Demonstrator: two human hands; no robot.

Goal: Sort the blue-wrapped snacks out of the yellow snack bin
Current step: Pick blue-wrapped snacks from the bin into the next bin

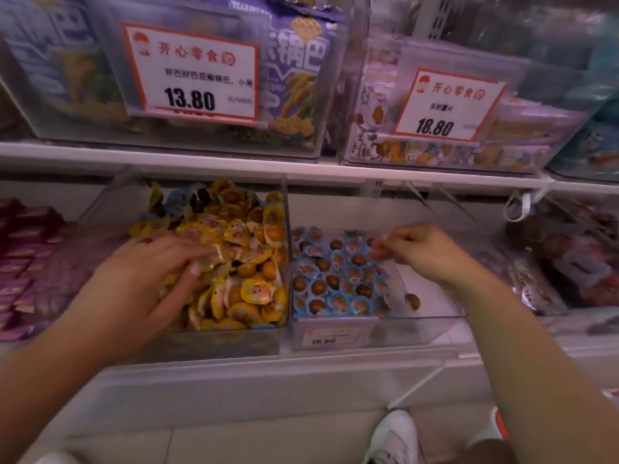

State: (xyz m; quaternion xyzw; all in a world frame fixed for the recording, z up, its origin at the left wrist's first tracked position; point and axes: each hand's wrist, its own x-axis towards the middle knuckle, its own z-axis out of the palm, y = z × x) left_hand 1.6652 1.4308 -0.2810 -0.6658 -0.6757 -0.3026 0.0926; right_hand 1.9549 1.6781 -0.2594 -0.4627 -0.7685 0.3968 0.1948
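A clear bin (283, 229) on the lower shelf is heaped with yellow-wrapped snacks (248, 262). A few blue-wrapped snacks (174, 199) lie mixed in at its back left. My left hand (157, 266) rests palm down on the yellow heap, fingers spread into the packets. To the right, a second clear bin (428, 324) holds blue-wrapped snacks (338, 283) in its left part. My right hand (415, 249) hovers over that bin with fingers curled together; it is blurred, and I cannot tell whether anything is pinched in them.
The shelf edge (301, 172) above carries bins of bagged snacks with price signs 13.80 (191, 75) and 18.80 (445, 105). Purple packets (20, 262) fill the bin at left, dark packets (569, 262) at right. A white shoe (395, 437) stands on the floor below.
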